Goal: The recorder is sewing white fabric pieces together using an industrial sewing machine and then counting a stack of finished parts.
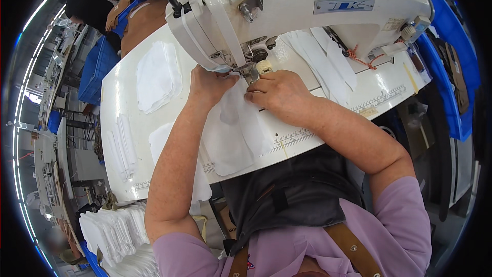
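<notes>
A white industrial sewing machine (287, 5) stands across the far side of the white table. Under its needle area lies a piece of thin white fabric (230, 138), which hangs toward me over the table's front edge. My left hand (210, 86) is at the left of the presser foot, fingers bent down onto the fabric's far end; the fingertips are partly hidden by the machine head. Close to the right of the foot, my right hand (282, 95) has its fingers curled and pressed together at the fabric's edge. What its fingertips pinch is hard to see.
White fabric stacks lie at the table's left (158, 77) and behind the needle, as white strips (323, 64). Measuring scales run along the front edge. A blue bin (451, 72) stands right, another blue bin (97, 74) left. Piled white pieces (115, 231) sit below left.
</notes>
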A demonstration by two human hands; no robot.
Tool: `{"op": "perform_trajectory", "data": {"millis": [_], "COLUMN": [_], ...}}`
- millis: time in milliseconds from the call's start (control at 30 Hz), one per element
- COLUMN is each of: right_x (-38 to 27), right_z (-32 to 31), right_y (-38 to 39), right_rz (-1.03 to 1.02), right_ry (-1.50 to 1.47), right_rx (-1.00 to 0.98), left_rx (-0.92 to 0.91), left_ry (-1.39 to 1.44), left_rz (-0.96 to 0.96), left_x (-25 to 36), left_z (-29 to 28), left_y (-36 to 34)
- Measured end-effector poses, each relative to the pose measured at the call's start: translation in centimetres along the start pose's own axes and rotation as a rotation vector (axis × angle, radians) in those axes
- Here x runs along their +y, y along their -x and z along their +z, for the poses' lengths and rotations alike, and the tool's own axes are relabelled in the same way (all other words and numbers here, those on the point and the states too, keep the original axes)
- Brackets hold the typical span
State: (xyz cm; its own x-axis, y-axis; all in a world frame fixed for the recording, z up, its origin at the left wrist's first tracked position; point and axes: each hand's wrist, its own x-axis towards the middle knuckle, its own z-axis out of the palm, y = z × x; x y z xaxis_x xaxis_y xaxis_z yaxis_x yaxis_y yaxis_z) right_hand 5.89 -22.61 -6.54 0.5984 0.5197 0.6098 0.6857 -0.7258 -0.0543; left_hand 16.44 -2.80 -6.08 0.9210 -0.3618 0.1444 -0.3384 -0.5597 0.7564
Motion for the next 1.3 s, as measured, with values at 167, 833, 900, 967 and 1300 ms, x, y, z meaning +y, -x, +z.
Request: {"op": "perform_trajectory", "data": {"millis": [167, 833, 900, 967, 1300], "right_x": [0.1, -1.1, -1.8, -2.5, -6.7], "right_z": [-0.2, -1.5, -3.0, -4.4, -5.8], "right_y": [-0.1, 1.1, 1.5, 2.1, 6.5], "right_rz": [0.036, 0.103, 0.103, 0.114, 0.103], "right_ry": [-0.002, -0.099, -0.151, -0.184, -0.336], "right_rx": [-0.018, -0.038, -0.084, -0.108, -0.087], "left_rx": [0.024, -0.237, -0.152, -0.126, -0.069], "left_ry": [-0.046, -0.010, -0.187, -0.215, -0.236], "left_rz": [0.106, 0.213, 0.344, 0.341, 0.361], "left_x": [0.8, 7.4, 8.5, 7.6, 6.9], "left_z": [0.1, -1.4, -0.8, -0.3, -0.5], "left_y": [-0.4, 11.3, 13.7, 14.9, 15.1]}}
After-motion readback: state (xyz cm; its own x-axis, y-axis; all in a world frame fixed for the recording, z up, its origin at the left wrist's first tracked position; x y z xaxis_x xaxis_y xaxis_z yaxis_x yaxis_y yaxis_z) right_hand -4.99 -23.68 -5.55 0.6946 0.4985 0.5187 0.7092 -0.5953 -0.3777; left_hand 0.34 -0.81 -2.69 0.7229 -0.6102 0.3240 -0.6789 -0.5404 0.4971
